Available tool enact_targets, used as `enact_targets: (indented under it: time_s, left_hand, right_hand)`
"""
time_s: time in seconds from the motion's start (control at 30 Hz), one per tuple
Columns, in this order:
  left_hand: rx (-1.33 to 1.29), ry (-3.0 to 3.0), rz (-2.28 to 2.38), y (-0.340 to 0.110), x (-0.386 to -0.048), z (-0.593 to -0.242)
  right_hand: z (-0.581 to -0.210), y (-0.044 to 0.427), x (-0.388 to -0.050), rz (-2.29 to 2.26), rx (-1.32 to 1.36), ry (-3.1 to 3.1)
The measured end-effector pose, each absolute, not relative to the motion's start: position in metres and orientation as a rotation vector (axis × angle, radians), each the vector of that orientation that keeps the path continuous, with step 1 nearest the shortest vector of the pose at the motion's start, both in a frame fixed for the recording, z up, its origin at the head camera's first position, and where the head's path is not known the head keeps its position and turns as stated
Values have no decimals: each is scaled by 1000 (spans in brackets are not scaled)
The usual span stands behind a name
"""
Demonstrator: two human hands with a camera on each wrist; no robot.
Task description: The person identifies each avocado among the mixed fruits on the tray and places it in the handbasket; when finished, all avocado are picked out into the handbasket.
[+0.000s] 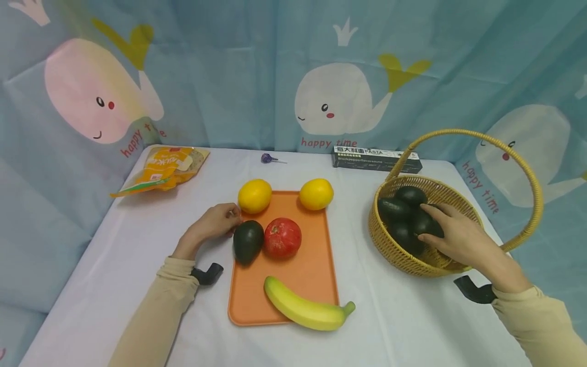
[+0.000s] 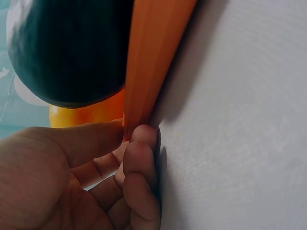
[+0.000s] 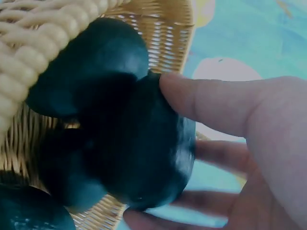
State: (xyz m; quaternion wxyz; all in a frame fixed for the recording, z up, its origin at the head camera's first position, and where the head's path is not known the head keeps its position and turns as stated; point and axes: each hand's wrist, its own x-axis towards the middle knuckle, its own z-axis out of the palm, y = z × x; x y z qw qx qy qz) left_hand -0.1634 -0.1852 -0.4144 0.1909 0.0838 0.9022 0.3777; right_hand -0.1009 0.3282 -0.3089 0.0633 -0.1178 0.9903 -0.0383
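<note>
My left hand (image 1: 213,223) pinches the left edge of an orange tray (image 1: 293,278) between thumb and curled fingers; the left wrist view shows the tray's rim (image 2: 151,52) in that grip. Just beside it, a dark green avocado (image 1: 248,242) lies on the tray, touching a round red fruit (image 1: 283,238). At the right, my right hand (image 1: 458,239) reaches into a wicker basket (image 1: 380,232) and grips an avocado (image 3: 148,143), thumb at one end and fingers around the far side. Several other avocados (image 1: 403,238) lie in the basket, partly overlapping.
Two lemons (image 1: 255,196) sit at the tray's far corners, and a banana (image 1: 304,308) lies across its near edge. A yellow food bag (image 1: 165,165), a lollipop (image 1: 267,158) and a black pasta box (image 1: 367,160) are at the back. The basket's tall handle (image 1: 527,173) arches over the right side.
</note>
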Motion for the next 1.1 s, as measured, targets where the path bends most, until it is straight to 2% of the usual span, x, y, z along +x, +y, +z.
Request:
enact_targets:
  time_s: [0.33, 0.77, 0.9, 1.1]
  left_hand:
    - [241, 2514, 1069, -183, -164, -416]
    - [238, 2516, 1068, -183, -165, -416]
    - [244, 2529, 1060, -183, -167, -417]
    - [236, 2535, 1046, -184, -165, -416]
  right_hand:
    - [-319, 325, -105, 46, -417, 3009]
    - [-325, 320, -103, -23, -418, 2906]
    - [-313, 297, -101, 3, -484, 3008]
    - [-303, 232, -111, -59, -776, 3150]
